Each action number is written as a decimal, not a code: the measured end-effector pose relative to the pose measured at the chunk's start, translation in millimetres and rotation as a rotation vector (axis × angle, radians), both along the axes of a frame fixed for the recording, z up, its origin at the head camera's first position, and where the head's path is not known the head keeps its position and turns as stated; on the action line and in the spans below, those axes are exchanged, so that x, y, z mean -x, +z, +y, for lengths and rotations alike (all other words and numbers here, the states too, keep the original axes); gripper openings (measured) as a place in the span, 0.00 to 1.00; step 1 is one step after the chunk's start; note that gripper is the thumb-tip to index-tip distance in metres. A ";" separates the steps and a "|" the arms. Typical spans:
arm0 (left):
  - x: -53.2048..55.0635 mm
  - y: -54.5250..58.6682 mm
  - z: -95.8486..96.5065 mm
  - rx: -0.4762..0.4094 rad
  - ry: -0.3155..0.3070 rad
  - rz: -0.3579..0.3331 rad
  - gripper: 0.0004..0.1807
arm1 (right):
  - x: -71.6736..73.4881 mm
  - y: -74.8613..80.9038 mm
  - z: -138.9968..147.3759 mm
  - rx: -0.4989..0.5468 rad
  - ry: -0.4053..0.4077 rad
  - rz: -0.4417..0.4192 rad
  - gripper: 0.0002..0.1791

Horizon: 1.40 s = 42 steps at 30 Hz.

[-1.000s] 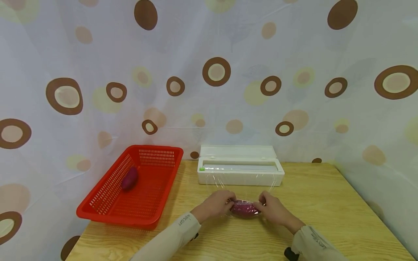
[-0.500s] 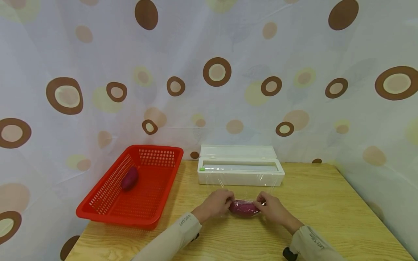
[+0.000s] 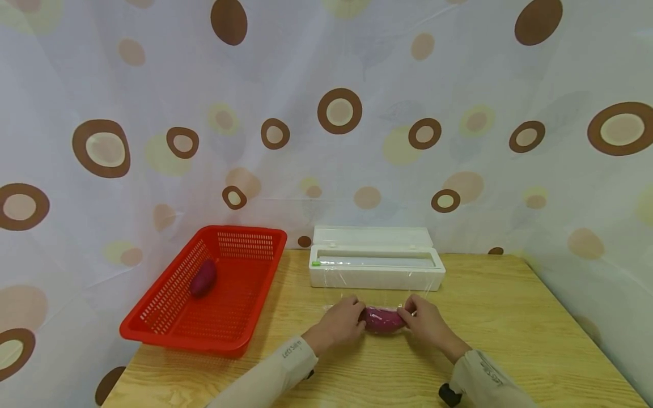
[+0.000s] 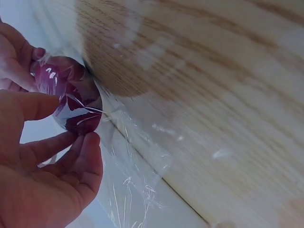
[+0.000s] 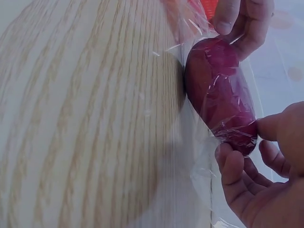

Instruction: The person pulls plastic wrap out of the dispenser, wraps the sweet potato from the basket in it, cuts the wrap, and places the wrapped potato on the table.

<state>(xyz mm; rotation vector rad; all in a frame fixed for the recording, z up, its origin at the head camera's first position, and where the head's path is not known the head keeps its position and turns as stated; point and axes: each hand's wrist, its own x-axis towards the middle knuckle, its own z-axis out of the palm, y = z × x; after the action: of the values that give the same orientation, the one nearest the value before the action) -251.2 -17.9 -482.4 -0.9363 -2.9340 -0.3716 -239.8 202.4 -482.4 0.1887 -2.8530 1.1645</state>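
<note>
A purple sweet potato (image 3: 382, 320) lies on the table in clear cling film (image 4: 137, 156), which stretches from it toward the white box in the head view. My left hand (image 3: 343, 322) grips its left end. On the right end, the thumb and fingers of my right hand (image 3: 427, 324) pinch the sweet potato through the film. Loose film spreads out beside both hands in the wrist views. In the right wrist view the wrapped sweet potato (image 5: 221, 90) shows shiny creases, with a hand at each end.
The white film box (image 3: 377, 277) stands behind the hands with its lid raised and a roll inside. At the left, a red plastic basket (image 3: 237, 300) holds another purple sweet potato (image 3: 203, 278). A spotted curtain (image 3: 285, 85) hangs behind the wooden table (image 3: 515, 317).
The sweet potato has moved slightly away from me, toward the film box, and turned a little. Both hands have moved with it, keeping hold of its ends.
</note>
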 end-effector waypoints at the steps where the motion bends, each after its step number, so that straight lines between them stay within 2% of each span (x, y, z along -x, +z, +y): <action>1: -0.2 -0.2 0.7 -0.001 0.009 -0.009 0.16 | 0.8 -0.2 0.0 -0.001 -0.001 -0.001 0.07; 6: -1.0 -0.1 5.1 -0.005 0.044 -0.028 0.22 | 2.6 -0.5 0.3 -0.012 -0.012 0.003 0.06; 12: 1.9 -2.7 10.3 0.012 0.059 0.015 0.23 | 1.5 0.0 1.4 -0.017 -0.008 0.053 0.05; 22: 10.5 -5.2 16.5 0.087 0.076 0.007 0.27 | 7.1 -5.9 5.1 0.005 0.072 0.019 0.18; 27: 16.0 -6.8 18.9 0.097 0.081 0.021 0.26 | 8.7 -6.7 4.6 -0.030 0.084 0.039 0.18; 33: 21.9 -10.9 18.5 0.028 0.099 0.004 0.22 | 8.3 -6.7 3.4 -0.056 0.090 0.037 0.17; 38: 25.3 -14.7 15.9 -0.041 0.113 -0.005 0.24 | 9.2 -6.2 2.6 -0.033 0.089 0.019 0.21; 42: 26.0 -13.9 13.6 -0.077 0.122 -0.043 0.24 | 10.8 -6.0 3.2 -0.009 0.072 0.018 0.20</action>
<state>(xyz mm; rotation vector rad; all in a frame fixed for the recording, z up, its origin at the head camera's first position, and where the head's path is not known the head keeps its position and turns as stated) -277.2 -4.3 -496.2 -0.7458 -2.9722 -0.4994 -250.7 205.7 -488.4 0.3038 -2.8584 1.1562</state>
